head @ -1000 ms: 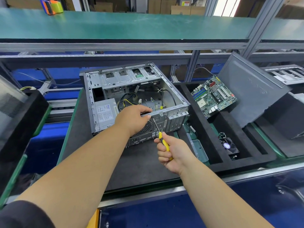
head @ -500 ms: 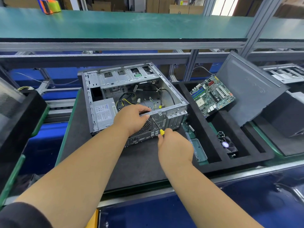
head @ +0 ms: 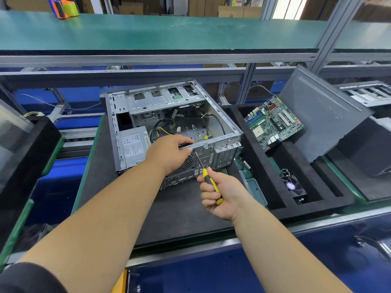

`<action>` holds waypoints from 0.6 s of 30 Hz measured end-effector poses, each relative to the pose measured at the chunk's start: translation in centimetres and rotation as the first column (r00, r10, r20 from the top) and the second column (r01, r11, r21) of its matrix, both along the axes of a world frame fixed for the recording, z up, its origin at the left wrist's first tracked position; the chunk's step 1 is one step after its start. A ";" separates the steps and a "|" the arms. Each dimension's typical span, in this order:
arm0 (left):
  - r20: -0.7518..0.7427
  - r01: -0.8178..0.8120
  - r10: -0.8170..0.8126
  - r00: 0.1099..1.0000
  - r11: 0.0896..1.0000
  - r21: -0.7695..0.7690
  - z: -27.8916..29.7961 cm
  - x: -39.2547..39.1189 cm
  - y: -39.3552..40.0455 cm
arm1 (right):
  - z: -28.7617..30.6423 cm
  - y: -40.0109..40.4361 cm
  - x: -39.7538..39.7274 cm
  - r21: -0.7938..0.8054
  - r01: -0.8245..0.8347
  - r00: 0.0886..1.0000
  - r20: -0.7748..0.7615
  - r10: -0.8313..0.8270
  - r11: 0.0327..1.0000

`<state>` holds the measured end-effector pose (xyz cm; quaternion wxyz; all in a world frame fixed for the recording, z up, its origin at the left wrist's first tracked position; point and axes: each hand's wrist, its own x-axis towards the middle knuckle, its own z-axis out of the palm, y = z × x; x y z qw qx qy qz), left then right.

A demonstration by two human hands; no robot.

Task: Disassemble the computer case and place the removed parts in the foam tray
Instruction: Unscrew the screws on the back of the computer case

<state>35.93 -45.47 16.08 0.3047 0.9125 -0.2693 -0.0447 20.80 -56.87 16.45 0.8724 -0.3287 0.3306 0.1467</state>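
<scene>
An open grey computer case (head: pixel 226 132) lies on its side on a dark mat (head: pixel 179 210), with a power supply (head: pixel 133 146) and loose cables inside. My left hand (head: pixel 169 153) grips the near rear edge of the case. My right hand (head: pixel 220 193) holds a yellow-and-black screwdriver (head: pixel 208 181), its tip against the rear panel just below my left fingers. To the right stands the black foam tray (head: pixel 273 187), holding a green motherboard (head: pixel 273 121), a small fan (head: pixel 293 186) and a grey side panel (head: pixel 325 115).
A green shelf (head: pixel 169 30) runs overhead with an orange-and-green tape dispenser (head: pixel 65 8) on it. Black foam (head: pixel 27 157) sits at the left. Another case part (head: pixel 368 92) lies at the far right. The bench's metal edge (head: pixel 211 250) runs in front.
My right hand has turned on the screwdriver handle: half a second ago the handle was nearly hidden under my hand, now it shows again. My left hand stays on the case edge.
</scene>
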 end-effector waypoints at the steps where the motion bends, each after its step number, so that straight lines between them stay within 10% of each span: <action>1: 0.000 0.000 0.000 1.000 1.000 0.001 0.0 0.0 0.0 | -0.2 0.2 0.1 -0.052 0.013 1.000 -0.008 -0.013 0.999; 7: 0.002 -0.004 0.004 1.000 1.000 0.009 -0.1 -0.1 -0.1 | -1.1 1.5 0.8 -0.575 -0.044 0.998 -0.061 0.010 0.817; 13: 0.003 -0.007 0.007 1.000 1.000 0.015 0.1 -0.1 -0.1 | -1.2 1.3 0.0 -0.978 -0.207 0.972 -0.208 0.108 -0.022; 18: 0.005 -0.007 0.007 1.000 1.000 0.017 0.2 -0.2 -0.1 | -1.5 0.9 -0.2 -0.911 -0.183 0.975 -0.217 0.050 -0.369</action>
